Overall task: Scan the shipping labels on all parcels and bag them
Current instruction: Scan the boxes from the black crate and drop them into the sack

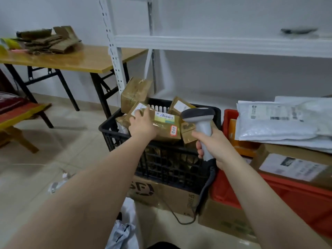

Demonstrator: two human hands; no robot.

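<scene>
Parcels [135, 94] sit heaped in a black crate [107, 127]; left hand [143, 125] lies flat on the top parcel [164, 129], likely steadying it label-up, while right hand [214, 141] grips the scanner [197, 115] aimed at that label [165, 117].

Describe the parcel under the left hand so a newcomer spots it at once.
Start at the black crate beneath the white shelving. The parcel lies topmost, under the left hand. Only it bears a red-edged handwritten sticker.
</scene>
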